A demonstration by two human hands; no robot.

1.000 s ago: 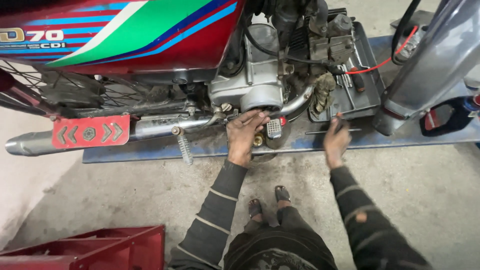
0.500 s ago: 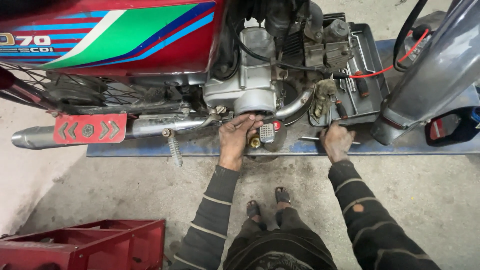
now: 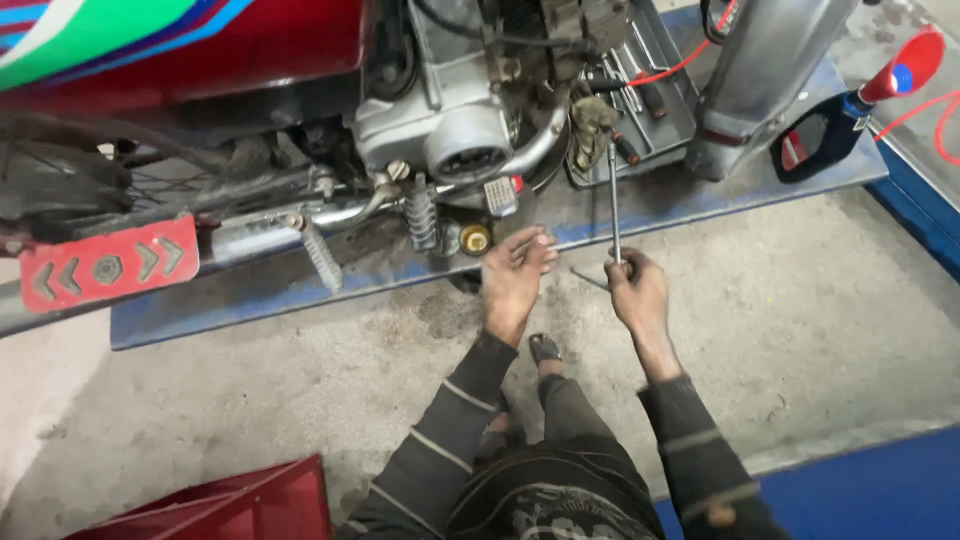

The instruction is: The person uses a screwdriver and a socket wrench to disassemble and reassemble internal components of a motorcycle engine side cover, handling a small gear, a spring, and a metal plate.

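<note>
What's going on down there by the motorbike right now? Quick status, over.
Left hand open, fingertips by the engine underside. Right hand gripping a long metal rod tool. Footpeg juts out left, clear of both.

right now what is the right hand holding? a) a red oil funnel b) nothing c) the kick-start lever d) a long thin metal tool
d: the right hand is closed around the lower end of a long thin metal tool whose shaft runs up toward the engine, while the left hand rests open beside it.
</note>
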